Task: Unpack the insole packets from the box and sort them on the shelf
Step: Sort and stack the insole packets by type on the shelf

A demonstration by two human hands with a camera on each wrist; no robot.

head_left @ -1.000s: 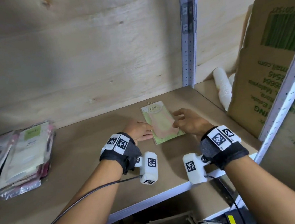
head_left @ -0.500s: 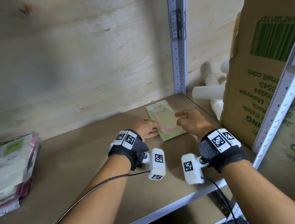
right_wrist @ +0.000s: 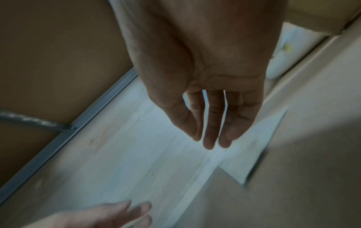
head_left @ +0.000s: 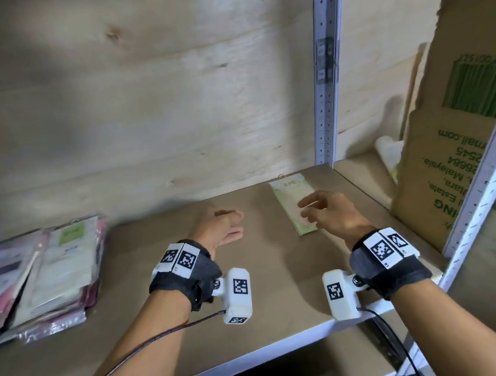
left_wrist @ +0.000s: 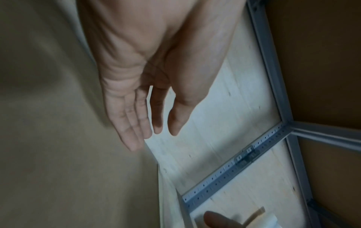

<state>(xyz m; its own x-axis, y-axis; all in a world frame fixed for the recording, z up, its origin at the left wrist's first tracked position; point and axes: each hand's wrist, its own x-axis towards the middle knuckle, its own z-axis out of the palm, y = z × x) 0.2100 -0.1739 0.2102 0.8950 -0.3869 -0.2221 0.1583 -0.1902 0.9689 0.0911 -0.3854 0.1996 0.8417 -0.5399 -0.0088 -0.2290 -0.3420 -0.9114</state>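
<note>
Stack of insole packets (head_left: 38, 275) far out to the left of both hands, fanned and overlapping on the shelf (head_left: 152, 337), glossy sleeves, pink and pale green cards showing through. Nearer the middle, left hand (head_left: 219, 232) low over bare shelf board, fingers straight and relaxed in the left wrist view (left_wrist: 136, 98), holding nothing. Well apart from the stack; apart, too, from the single packet on its right.

Just beyond and partly under the right hand (head_left: 331, 214): single green insole packet (head_left: 291, 196), flat on the shelf, hanging tab toward the plywood back wall, long edge roughly in line with the metal upright (head_left: 324, 64). Right hand's fingers loosely extended and spread in the right wrist view (right_wrist: 213, 120), nothing pinched; whether the fingertips brush the packet, impossible to say from here. Grip, then, empty on both sides.

Farther right, past the upright: white rolled items (head_left: 389, 150) and tall cardboard box (head_left: 466, 138) printed in green, leaning in the next bay.

Judging by look: packet light, thin, bendy rather than stiff, with slick film likely to slide on the board or on its neighbours. Best taken by pinching a long edge or the carded top near the tab, thumb above and fingers beneath; flat pressure from above more apt to skate it than lift it. Little fragile about it, though creasing plausible if bent hard.
</note>
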